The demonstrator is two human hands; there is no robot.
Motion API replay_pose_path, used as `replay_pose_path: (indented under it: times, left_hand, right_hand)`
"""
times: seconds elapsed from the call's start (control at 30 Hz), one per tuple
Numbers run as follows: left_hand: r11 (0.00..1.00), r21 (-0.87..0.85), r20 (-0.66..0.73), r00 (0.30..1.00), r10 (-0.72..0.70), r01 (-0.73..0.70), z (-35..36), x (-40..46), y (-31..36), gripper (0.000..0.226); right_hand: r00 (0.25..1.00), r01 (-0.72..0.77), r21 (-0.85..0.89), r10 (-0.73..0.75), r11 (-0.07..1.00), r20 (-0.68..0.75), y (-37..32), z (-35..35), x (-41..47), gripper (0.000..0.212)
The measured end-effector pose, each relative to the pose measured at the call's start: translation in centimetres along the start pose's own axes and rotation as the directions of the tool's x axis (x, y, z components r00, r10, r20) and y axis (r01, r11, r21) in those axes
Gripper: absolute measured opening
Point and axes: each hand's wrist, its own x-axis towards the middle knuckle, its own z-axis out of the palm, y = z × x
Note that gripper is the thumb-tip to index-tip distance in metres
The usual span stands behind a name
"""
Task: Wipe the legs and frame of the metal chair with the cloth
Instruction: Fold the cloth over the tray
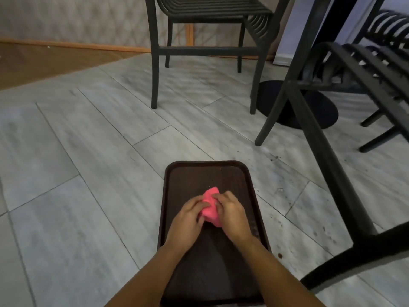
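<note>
A: Where's the cloth?
B: The pink cloth [210,206] is low centre, bunched over a dark tray [247,178] on the floor.
A: And the hands?
B: Left hand [188,220] and right hand [232,214] both curl their fingers around it.
A: The metal chair?
B: The metal chair [327,138] fills the right side; another chair [205,25] stands top centre.

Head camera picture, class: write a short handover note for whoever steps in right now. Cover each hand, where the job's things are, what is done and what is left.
Left hand: grips the pink cloth from its left side.
Right hand: grips the same cloth from the right; both hands bunch it over the brown tray on the floor.
Nearest metal chair: to the right, its dark legs and frame within the picture; neither hand touches it. A second chair stands farther back.
Done: cloth in hand.
Left: wipe the chair's legs and frame; no wiping shows yet.
</note>
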Motion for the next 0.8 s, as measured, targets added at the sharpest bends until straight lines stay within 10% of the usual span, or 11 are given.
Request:
replay_pose_path:
  times: [0.3,0.8]
  left_hand:
    - [0.959,0.278,0.195,0.974,-0.113,0.056,3.8,-0.5,-4.1,0.051]
    - [0.914,0.397,0.205,0.962,-0.178,0.084,2.7,-2.4,-2.9,0.057]
  right_hand:
    - [0.939,0.078,-0.277,0.023,0.958,0.344,3.4,4.9,-1.8,0.059]
    - [0.918,-0.005,-0.354,0.144,0.935,0.368,1.8,3.2,-2.8,0.054]
